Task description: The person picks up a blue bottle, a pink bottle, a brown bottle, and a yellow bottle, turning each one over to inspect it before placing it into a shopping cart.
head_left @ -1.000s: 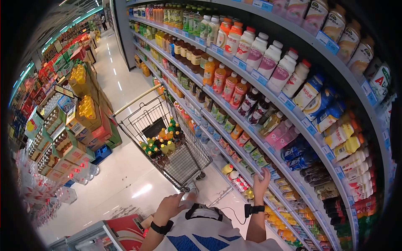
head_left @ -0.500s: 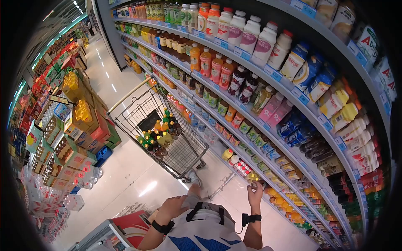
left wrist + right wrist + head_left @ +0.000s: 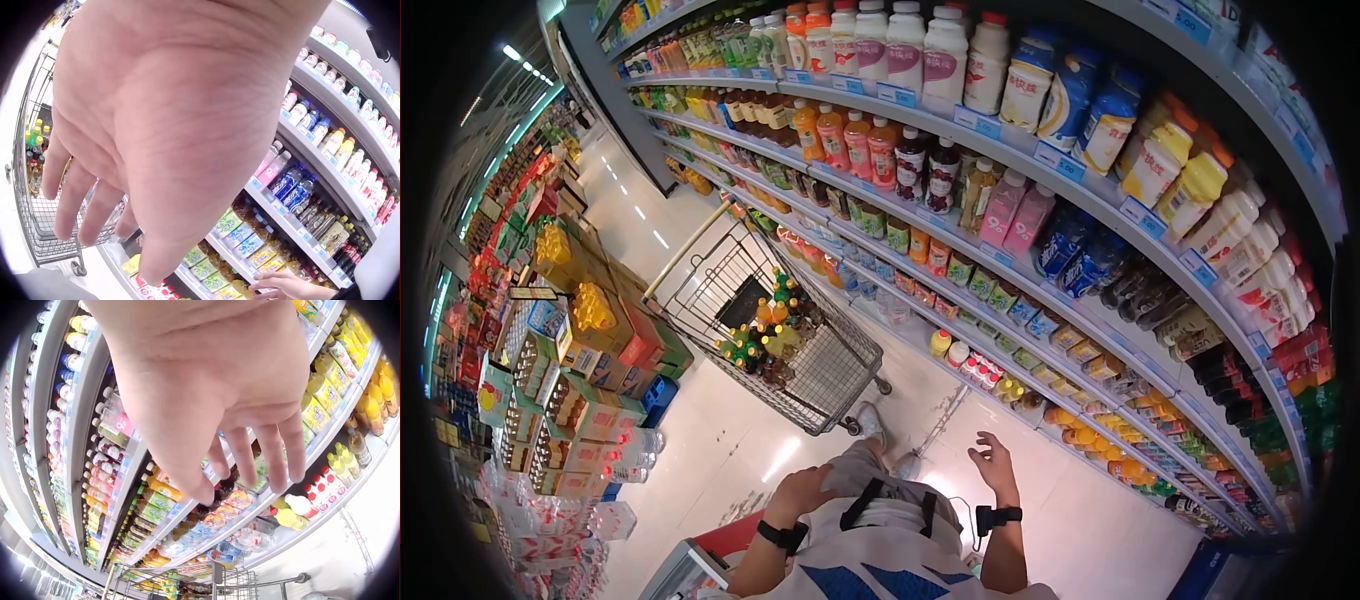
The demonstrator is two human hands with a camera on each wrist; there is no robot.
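Observation:
My right hand hovers open with its fingers spread, a little in front of the low drink shelves, and holds nothing. In the right wrist view the right hand hangs relaxed before rows of bottles. Nearest to it on the bottom shelf are a yellow bottle and small red-capped bottles. My left hand rests on my thigh, and the left hand is empty with loose fingers in the left wrist view. A wire shopping cart carrying several bottles stands just ahead.
Tall shelves of drinks curve along the right of the aisle. Stacked cartons of goods and packs of water line the left. A red-edged chest freezer sits behind my left arm. Shiny floor runs between.
My right hand has come down and back from the shelf bottles to hover empty over the floor. The view has swung lower. The left hand stays on the thigh.

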